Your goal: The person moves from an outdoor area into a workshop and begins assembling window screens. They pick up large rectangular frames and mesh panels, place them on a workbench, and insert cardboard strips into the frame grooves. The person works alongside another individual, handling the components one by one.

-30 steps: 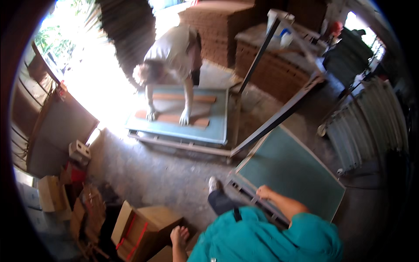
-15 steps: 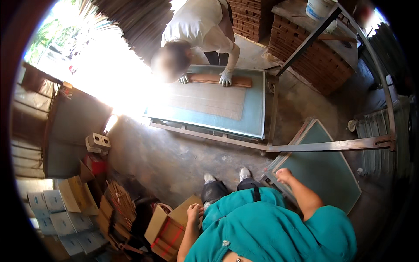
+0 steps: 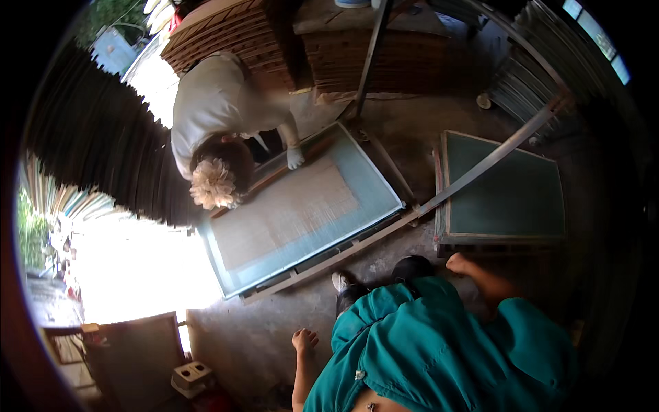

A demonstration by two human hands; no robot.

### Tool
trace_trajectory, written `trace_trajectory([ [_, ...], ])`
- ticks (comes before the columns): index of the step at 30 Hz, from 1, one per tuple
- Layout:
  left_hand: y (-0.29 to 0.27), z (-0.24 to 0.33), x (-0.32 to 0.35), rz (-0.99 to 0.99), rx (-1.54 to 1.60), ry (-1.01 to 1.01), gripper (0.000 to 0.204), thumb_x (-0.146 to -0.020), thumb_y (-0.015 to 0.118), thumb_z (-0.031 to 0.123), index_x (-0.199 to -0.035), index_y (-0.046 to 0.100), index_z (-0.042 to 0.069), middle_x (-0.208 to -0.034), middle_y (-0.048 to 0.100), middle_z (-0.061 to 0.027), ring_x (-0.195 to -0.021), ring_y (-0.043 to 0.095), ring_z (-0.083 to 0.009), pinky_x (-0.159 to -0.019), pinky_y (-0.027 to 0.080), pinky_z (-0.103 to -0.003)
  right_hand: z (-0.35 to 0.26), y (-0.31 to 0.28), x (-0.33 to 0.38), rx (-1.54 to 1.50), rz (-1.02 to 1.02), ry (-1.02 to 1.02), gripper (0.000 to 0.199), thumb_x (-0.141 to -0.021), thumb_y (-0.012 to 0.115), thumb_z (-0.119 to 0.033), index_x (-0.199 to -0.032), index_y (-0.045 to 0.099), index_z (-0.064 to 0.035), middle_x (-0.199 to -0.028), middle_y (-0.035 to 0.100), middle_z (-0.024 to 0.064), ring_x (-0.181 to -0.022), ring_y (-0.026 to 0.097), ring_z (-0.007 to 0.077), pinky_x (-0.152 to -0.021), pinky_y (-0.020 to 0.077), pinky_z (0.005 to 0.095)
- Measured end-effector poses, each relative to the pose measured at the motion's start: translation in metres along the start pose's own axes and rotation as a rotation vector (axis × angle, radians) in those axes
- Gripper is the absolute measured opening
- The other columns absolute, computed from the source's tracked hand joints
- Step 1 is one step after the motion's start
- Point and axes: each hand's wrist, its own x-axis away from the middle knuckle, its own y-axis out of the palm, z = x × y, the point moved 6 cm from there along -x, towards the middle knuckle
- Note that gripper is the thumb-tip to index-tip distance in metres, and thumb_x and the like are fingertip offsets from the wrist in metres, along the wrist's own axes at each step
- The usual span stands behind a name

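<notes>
My left hand [image 3: 304,340] hangs at my side over the grey floor, its fingers curled in with nothing showing in them. On the other side, my right hand [image 3: 458,262] is closed in a fist, just by the near edge of a stack of framed green screens [image 3: 504,189]; I see nothing in it. Ahead lies a large screen frame [image 3: 371,196] with a blue-green border and a brownish middle, on a metal stand. A co-worker [image 3: 213,103] in a white top bends over its far side, a gloved hand [image 3: 295,158] at a long brown bar [image 3: 274,175].
A slanting metal bar [image 3: 494,154] crosses above the green screens. Brown slatted stacks [image 3: 371,65] stand at the back. Grey panels [image 3: 528,86] lean at the far right. At lower left are a hollow block [image 3: 191,374] and an upright board [image 3: 130,357].
My view has turned and moved closer to the screens. The large frame now slants, and the cartons at lower left have gone out of sight. Both my hands stay low at my sides.
</notes>
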Motion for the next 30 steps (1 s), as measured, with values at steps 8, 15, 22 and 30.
trace_trajectory([
  [8,0.025,0.074,-0.054,-0.097,-0.129,-0.067,0.028,-0.078,0.052,0.008,-0.105,0.049,0.005,-0.081,0.052,-0.0078,-0.065,0.058,-0.0234,-0.050,0.047,-0.034,0.010,0.041,0.054,0.512,-0.006,-0.185,0.024,-0.080,0.055,-0.023,-0.086,0.064,-0.0010,-0.078,0.064,0.0139,-0.068,0.063,0.0244,-0.065,0.0512,0.0360],
  [15,0.076,0.118,-0.040,-0.111,-0.239,0.025,0.028,-0.076,0.054,0.009,-0.104,0.051,0.005,-0.078,0.055,-0.0083,-0.064,0.059,-0.0230,-0.049,0.047,-0.034,-0.027,-0.004,-0.042,0.126,0.160,-0.033,0.034,-0.081,0.050,-0.031,-0.091,0.062,-0.0019,-0.103,0.058,0.0199,-0.097,0.055,0.0346,-0.084,0.0435,0.0426],
  [22,0.092,0.117,-0.015,-0.010,-0.341,0.024,0.028,-0.082,0.059,0.017,-0.104,0.050,0.004,-0.087,0.057,-0.0084,-0.075,0.060,-0.0221,-0.059,0.049,-0.034,-0.181,-0.092,-0.220,0.163,0.317,-0.166,0.051,-0.081,0.054,-0.032,-0.124,0.044,-0.0067,-0.118,0.052,0.0173,-0.112,0.047,0.0331,-0.092,0.0400,0.0412],
  [30,0.016,0.033,-0.036,0.072,-0.534,-0.145,0.023,-0.080,0.059,0.015,-0.098,0.052,0.003,-0.072,0.055,-0.0061,-0.062,0.055,-0.0155,-0.049,0.047,-0.027,-0.231,-0.098,-0.432,0.257,0.383,-0.141,0.061,-0.084,0.052,-0.042,-0.128,0.038,-0.0021,-0.130,0.042,0.0172,-0.119,0.042,0.0309,-0.097,0.0361,0.0396],
])
